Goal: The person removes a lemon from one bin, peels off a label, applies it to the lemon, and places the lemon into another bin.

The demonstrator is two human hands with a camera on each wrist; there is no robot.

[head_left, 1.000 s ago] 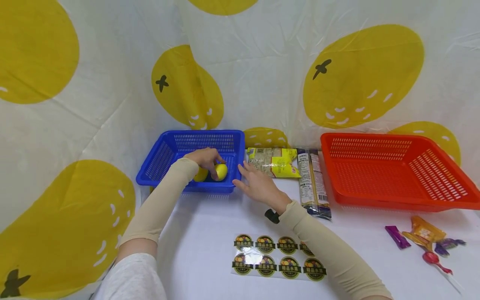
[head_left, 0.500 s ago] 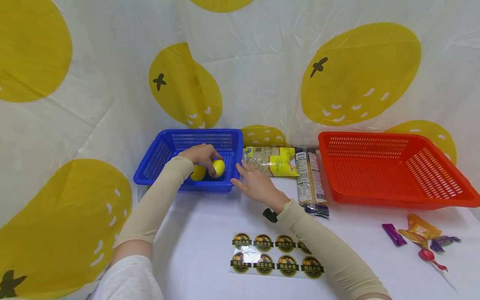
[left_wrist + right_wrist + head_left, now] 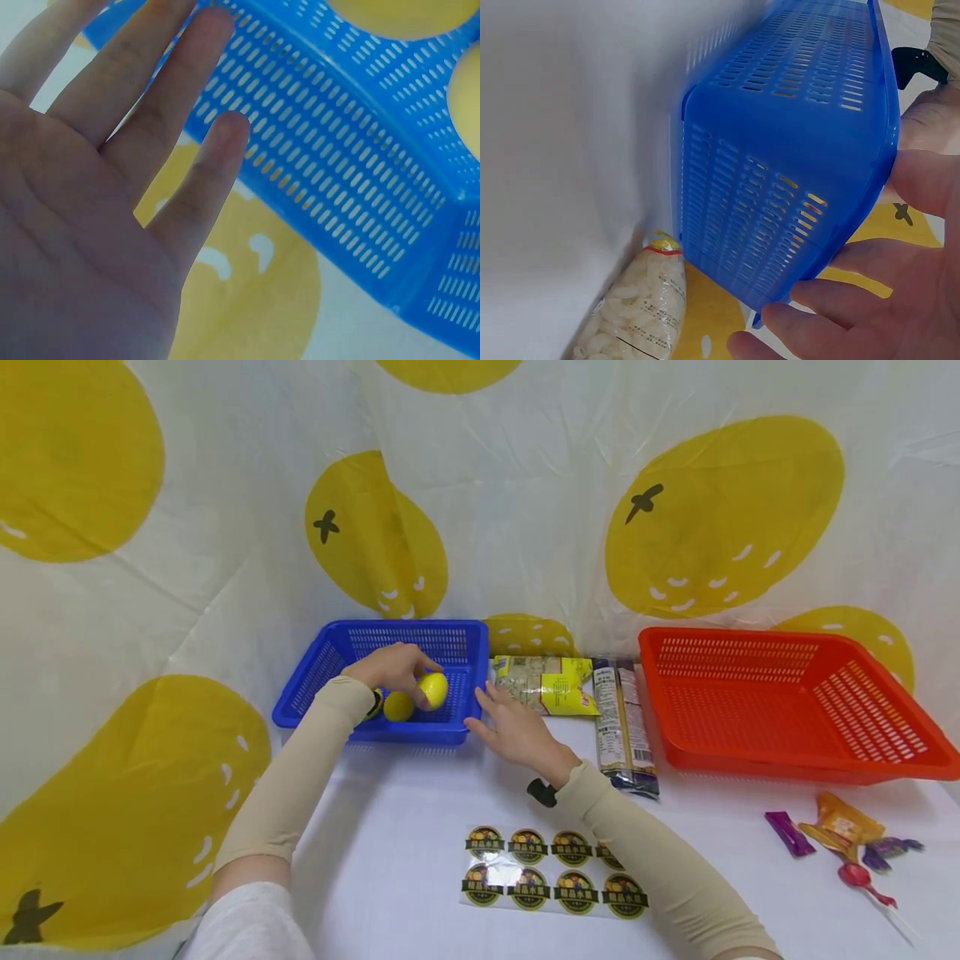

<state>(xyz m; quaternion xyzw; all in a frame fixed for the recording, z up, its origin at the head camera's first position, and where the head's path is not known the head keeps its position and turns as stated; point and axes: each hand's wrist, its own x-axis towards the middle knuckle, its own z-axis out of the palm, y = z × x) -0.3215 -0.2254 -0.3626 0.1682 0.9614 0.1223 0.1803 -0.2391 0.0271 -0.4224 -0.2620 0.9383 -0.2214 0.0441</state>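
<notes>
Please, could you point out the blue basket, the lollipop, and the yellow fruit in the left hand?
Blue basket point(image 3: 412, 734): head view, front rim.
Lollipop point(image 3: 854, 874): head view, red candy end.
Held yellow fruit point(image 3: 434, 691): head view, visible middle.

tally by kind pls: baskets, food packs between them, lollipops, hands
Baskets: 2 (blue rectangular plastic basket, red rectangular plastic basket)
Food packs: 2 (yellow-and-clear plastic bag, long dark-ended clear packet)
Lollipops: 1 (red lollipop on a white stick)
Hands: 2 (left hand, right hand)
Total: 7
</notes>
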